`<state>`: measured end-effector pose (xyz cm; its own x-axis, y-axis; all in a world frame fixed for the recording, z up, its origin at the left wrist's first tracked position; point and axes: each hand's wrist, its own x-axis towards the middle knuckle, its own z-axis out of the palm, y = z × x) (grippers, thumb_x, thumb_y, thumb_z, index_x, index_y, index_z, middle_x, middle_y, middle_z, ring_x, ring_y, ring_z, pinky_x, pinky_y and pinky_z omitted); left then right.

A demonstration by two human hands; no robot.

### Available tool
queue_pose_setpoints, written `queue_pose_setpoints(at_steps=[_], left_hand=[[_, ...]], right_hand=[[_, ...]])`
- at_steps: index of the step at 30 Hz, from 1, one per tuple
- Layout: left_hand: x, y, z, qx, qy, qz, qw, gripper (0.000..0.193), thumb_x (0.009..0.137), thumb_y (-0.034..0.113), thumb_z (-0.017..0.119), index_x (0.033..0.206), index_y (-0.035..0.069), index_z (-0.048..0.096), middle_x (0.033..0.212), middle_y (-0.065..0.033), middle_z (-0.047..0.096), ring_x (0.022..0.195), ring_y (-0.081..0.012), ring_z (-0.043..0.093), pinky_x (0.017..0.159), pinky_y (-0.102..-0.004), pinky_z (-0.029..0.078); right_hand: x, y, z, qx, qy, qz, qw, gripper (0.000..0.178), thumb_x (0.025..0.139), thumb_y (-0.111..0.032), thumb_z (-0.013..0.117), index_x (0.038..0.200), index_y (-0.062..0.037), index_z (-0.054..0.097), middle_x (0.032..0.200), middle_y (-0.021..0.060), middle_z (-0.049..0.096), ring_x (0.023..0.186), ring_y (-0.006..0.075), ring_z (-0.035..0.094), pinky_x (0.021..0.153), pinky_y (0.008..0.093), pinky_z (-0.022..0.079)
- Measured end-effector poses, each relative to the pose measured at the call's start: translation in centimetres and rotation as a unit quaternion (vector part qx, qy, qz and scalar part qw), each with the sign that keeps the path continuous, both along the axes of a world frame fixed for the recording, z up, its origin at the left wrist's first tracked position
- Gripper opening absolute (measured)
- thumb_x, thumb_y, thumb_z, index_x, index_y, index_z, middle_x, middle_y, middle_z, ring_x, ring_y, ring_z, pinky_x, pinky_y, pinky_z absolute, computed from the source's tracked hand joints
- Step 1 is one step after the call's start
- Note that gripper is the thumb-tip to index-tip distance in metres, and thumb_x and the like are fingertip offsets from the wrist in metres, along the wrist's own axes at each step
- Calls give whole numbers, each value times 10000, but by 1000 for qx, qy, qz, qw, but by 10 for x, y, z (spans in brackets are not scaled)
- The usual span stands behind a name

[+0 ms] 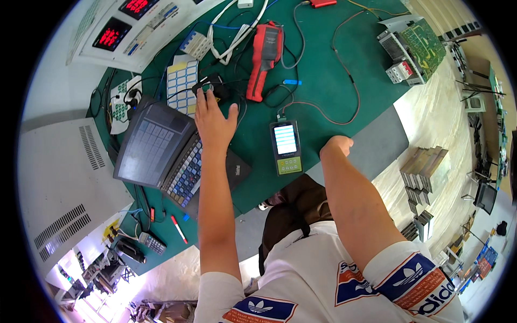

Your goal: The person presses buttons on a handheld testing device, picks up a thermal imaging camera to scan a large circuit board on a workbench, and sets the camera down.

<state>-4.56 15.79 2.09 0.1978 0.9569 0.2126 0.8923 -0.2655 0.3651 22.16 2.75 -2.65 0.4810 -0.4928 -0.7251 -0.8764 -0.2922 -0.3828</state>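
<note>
My left hand reaches over the laptop, fingers stretched out and thumb apart. Its fingertips touch or hover just over a small black device with cables; which of the two I cannot tell. My right hand is closed in a loose fist at the table's right edge, with nothing visible in it. Between the hands lies a handheld meter with a lit screen and green keypad, a thin red lead running from its top. Above it rests a red and black clamp-type tester.
Label sheets lie beside the laptop on the green table mat. An open circuit-board unit stands at the far right. Cables crowd the back. A marker and a calculator lie at left, near a large grey cabinet.
</note>
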Motion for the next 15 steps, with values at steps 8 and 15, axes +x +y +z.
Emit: queue_pose_setpoints(at_steps=[8, 15], left_hand=[[-12, 14, -12, 0, -47, 5, 999, 618, 887, 272, 705, 1392, -15, 494, 1403, -256, 544, 1295, -418, 522, 1099, -455, 411], [-15, 17, -2, -22, -4, 4, 1000, 614, 883, 254, 681, 1405, 5, 475, 1370, -242, 565, 1253, -411, 554, 1041, -459, 464]], right_hand=[[10, -6, -52, -127, -36, 33, 991, 678, 1001, -440, 281, 1112, 90, 690, 1188, 265, 686, 1128, 436, 642, 1008, 538, 469], [6, 0, -31, -79, -30, 7, 996, 659, 997, -432, 288, 1140, 67, 694, 1186, 262, 688, 1115, 441, 643, 1013, 528, 471]])
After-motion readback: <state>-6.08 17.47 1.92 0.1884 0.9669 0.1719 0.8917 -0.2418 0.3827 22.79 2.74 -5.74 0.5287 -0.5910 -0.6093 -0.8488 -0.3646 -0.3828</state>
